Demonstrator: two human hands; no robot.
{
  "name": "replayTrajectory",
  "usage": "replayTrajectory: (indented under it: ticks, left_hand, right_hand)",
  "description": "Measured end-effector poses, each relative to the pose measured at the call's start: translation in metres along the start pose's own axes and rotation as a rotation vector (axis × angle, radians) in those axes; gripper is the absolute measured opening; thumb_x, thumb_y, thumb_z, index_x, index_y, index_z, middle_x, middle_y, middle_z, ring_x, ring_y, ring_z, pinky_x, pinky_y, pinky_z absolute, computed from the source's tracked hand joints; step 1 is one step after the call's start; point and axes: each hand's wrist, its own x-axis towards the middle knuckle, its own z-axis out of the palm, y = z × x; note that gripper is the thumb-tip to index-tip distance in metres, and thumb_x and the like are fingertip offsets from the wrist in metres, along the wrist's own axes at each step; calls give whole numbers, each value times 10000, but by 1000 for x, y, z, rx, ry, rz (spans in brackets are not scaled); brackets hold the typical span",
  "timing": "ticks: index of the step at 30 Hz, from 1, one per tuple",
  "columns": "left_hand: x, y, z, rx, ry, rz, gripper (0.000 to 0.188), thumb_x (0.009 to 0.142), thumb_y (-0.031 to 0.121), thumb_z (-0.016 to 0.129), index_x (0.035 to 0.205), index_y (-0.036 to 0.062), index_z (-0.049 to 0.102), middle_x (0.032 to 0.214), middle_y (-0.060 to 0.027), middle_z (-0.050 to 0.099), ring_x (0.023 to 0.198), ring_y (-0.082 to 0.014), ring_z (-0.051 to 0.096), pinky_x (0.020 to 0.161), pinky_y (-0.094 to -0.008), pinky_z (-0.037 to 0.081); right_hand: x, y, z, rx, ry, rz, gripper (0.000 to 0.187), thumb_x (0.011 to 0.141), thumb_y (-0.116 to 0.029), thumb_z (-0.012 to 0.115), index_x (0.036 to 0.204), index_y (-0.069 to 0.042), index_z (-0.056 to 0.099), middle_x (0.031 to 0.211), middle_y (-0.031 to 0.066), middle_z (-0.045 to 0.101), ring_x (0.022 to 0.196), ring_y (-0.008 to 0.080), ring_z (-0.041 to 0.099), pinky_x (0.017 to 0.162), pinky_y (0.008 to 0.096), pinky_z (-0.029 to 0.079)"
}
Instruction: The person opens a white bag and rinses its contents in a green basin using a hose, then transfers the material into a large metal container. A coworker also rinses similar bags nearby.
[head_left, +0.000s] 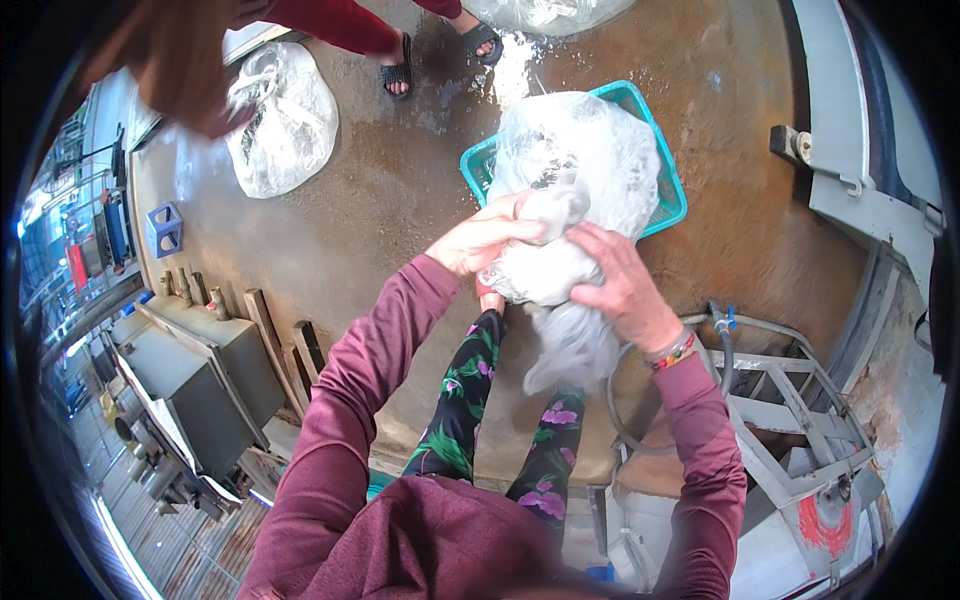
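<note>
Between my hands hangs a plastic bag (545, 273), whitish and bulging, with loose clear film trailing below it. My left hand (492, 234) is closed, its thumb and fingers pinching a gathered white part of that bag. Curled over the bag's other side is my right hand (622, 285), with a beaded bracelet at the wrist. Just beyond, a large clear plastic bag (610, 150) with white contents sits in a teal basket (672, 190). What fills the bags cannot be made out.
Another full plastic bag (290, 125) lies on the wet brown floor (380, 215) at far left. A person in sandals (397, 72) stands beyond. A small purple stool (164, 230) and metal boxes are left; a hose (612, 400) and metal frame (800, 420) are right.
</note>
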Motion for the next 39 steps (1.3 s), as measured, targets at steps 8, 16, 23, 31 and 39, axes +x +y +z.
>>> replayTrajectory:
  ticks: [8,16,23,31,39]
  left_hand:
    - [50,58,29,33,646,717,303,838,-48,489,1139,-33,461,1081,-147,530,797,-210,611,568,-314,539]
    - [160,126,-95,414,1013,827,210,763,-7,514,943,33,616,644,-36,541,469,-126,499,394,-272,392]
    - [164,128,-345,723,1246,875,125,656,49,656,780,62,646,594,-50,563,500,-188,547,451,-338,431]
    - [70,136,-301,1776,706,524,407,685,250,713,1033,68,609,924,-144,614,872,-244,597,783,-302,456]
    - [-59,34,65,356,797,417,431,764,193,701,1140,79,524,1109,-28,545,1073,-150,454,952,-359,317]
  right_hand:
    - [31,-49,-36,260,-91,-62,223,518,-98,621,741,-85,604,1186,64,496,1222,279,360,1067,533,170]
    - [-77,-10,8,468,14,191,249,548,-137,652,750,-18,568,795,117,543,886,299,546,989,451,356]
    - [-359,-5,47,286,60,883,381,665,-276,643,901,22,613,995,166,591,967,288,564,826,377,459]
    - [-483,16,168,-554,-147,1107,398,846,-382,498,1035,-37,555,903,76,567,929,257,545,885,403,406]
    - [-173,-43,40,-1511,-3246,-2351,430,747,5,483,1175,40,478,1100,169,557,985,268,562,826,334,475]
